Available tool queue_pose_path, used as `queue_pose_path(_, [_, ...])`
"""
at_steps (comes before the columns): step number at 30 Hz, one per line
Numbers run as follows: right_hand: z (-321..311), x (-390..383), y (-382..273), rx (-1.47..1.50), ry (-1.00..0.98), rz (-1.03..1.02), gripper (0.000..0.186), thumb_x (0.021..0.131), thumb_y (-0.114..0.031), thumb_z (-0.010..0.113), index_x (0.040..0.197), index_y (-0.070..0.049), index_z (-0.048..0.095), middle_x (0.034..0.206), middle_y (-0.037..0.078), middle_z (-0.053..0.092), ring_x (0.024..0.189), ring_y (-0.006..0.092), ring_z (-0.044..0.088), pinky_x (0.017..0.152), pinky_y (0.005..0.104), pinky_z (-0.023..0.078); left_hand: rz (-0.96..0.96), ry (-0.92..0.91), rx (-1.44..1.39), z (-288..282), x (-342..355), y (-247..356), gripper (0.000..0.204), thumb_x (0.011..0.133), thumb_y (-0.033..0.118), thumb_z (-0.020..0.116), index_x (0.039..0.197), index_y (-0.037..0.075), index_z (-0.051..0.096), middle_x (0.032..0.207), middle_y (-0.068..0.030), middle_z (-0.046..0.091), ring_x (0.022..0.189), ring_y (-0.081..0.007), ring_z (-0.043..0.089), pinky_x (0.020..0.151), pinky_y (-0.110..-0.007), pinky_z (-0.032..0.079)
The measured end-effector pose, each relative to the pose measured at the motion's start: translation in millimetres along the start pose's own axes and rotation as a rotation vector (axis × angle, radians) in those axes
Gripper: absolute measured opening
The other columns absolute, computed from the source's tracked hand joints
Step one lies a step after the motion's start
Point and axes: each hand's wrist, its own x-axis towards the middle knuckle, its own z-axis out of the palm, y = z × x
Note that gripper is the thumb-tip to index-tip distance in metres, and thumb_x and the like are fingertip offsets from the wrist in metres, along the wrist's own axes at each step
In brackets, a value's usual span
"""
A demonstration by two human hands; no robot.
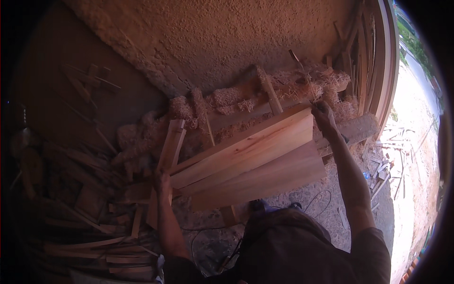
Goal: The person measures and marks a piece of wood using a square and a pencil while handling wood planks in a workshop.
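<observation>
A wide, pale wooden board [250, 147] with a reddish streak in its grain lies slantwise in front of me, tilted on edge. My right hand [324, 119] is closed round its far right corner. At its left end my left hand [163, 182] is closed on the board's edge; the fingertips are partly hidden. A second, darker plank [265, 182] lies along the near side of the first, its right end sticking out a little further. Beside my left hand an upright-looking squared timber [171, 144] slants past the boards.
Behind the boards, a log rail [231, 97] is heaped with curly wood shavings, with crosspieces [269, 90] over it. A rough wall [198, 38] rises beyond. Stacked wood strips [94, 246] lie at left, long planks [378, 61] lean at right, and a cable [317, 201] runs over the floor.
</observation>
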Motion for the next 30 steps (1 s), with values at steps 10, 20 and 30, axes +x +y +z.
queue_pose_path(10, [-4.4, 7.9, 21.1, 0.046, 0.006, -0.122, 0.033, 0.087, -0.022, 0.064, 0.110, 0.000, 0.059, 0.090, 0.009, 0.059, 0.083, 0.0185, 0.057, 0.075, 0.0365, 0.049, -0.091, -0.071, -0.060, -7.4, 2.5, 8.5, 0.047, 0.103, 0.037, 0.041, 0.108, -0.001, 0.067, 0.108, -0.0316, 0.068, 0.104, -0.0503, 0.065, 0.087, -0.057, 0.053])
queue_pose_path(20, [-52.3, -123.5, 13.5, 0.037, 0.089, 0.148, 0.031, 0.087, -0.010, 0.055, 0.117, -0.006, 0.053, 0.085, 0.006, 0.054, 0.058, 0.0126, 0.049, 0.047, 0.0293, 0.042, -0.462, 0.129, -0.743, 4.4, -155.3, -19.0, 0.042, 0.100, 0.028, 0.048, 0.123, -0.003, 0.064, 0.120, -0.0254, 0.066, 0.113, -0.0383, 0.063, 0.100, -0.045, 0.048])
queue_pose_path(30, [-80.9, -217.7, 118.4, 0.137, 0.133, 0.379, 0.023, 0.086, -0.007, 0.054, 0.109, -0.010, 0.053, 0.073, 0.001, 0.048, 0.050, 0.0088, 0.041, 0.042, 0.0284, 0.033, -0.640, -0.029, -1.168, 68.3, -286.4, -26.1, 0.035, 0.091, 0.027, 0.065, 0.104, -0.004, 0.074, 0.102, -0.0110, 0.071, 0.085, -0.0202, 0.064, 0.067, -0.037, 0.054])
